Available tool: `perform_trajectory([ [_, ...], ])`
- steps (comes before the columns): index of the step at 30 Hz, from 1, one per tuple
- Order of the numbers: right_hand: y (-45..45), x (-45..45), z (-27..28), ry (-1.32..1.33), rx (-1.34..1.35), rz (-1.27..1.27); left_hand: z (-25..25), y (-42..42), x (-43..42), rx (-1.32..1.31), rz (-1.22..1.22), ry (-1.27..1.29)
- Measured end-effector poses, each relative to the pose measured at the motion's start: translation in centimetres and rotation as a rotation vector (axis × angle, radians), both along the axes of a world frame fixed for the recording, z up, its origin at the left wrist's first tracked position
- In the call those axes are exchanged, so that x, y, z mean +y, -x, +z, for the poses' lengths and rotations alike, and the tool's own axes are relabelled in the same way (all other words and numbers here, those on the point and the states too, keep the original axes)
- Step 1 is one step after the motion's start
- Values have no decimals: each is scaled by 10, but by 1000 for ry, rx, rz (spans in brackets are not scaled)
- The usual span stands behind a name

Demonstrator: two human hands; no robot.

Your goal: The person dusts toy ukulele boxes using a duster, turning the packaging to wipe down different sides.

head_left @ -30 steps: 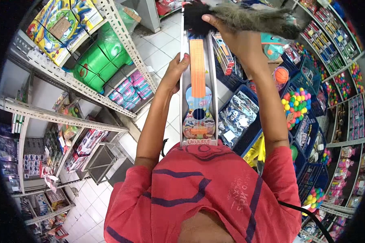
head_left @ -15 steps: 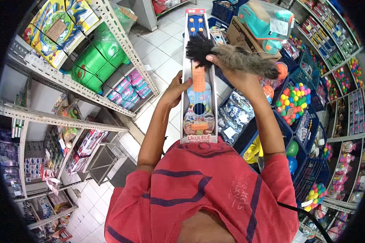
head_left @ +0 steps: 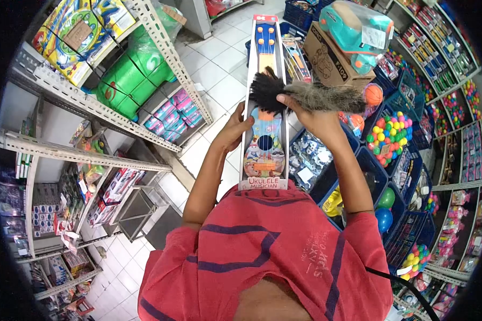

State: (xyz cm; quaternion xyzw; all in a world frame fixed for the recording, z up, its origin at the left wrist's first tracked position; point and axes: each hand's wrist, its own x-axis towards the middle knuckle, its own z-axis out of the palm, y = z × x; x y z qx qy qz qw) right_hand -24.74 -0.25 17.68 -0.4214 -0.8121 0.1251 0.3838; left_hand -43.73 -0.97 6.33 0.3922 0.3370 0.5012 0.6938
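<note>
A long white box with a toy ukulele [head_left: 264,143] in it stretches away from my chest, its end lettered "UKULELE MUSICIAN". My left hand [head_left: 233,128] grips the box's left edge around the middle. In my right hand [head_left: 311,115] is a feather duster [head_left: 326,98] with grey-brown and black feathers. Its black tuft lies over the ukulele's neck, just above the body. The thumb of my right hand shows on the duster; the other fingers are mostly hidden.
Metal shelving [head_left: 85,155] with packaged goods runs along the left. On the right are blue crates [head_left: 369,174], a cardboard box [head_left: 329,61], a turquoise toy [head_left: 359,32], nets of colored balls [head_left: 389,136] and more shelves [head_left: 458,187]. White floor tiles [head_left: 211,69] show beyond the box.
The duster and my right hand have come down along the box toward me, uncovering the ukulele's blue headstock. My left hand has slid slightly nearer to me along the edge.
</note>
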Motion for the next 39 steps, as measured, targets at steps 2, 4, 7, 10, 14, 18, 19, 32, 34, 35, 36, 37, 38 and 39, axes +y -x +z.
perform_trajectory([
  [2,1,-7,-12,62,25,42,-8,9,-4,8,1,3],
  [4,5,-22,-11,214,-132,134,-12,16,-4,-19,-7,-21],
  [7,10,-33,-21,333,-157,318,-19,23,-7,81,44,-14],
  [10,16,-30,-15,384,-171,198,-37,30,-5,112,22,2],
  [14,19,-28,-20,367,-1,94,-41,33,-12,9,39,46],
  [18,23,-35,-29,324,-119,206,-28,39,-21,0,8,32],
  [19,24,-36,-30,406,-113,246,-33,41,-20,7,30,33],
  [32,46,52,-59,256,487,6,-28,46,50,27,355,54],
  [34,46,71,-62,392,611,25,-21,49,69,40,346,50],
  [35,44,85,-72,468,678,44,-17,51,77,44,313,41],
  [36,43,96,-74,544,742,63,-11,51,86,46,281,32],
  [37,39,104,-69,645,738,59,-9,50,96,84,295,40],
  [38,37,115,-71,656,759,74,-6,49,107,119,310,44],
  [39,34,126,-71,667,778,91,-4,47,119,153,326,48],
])
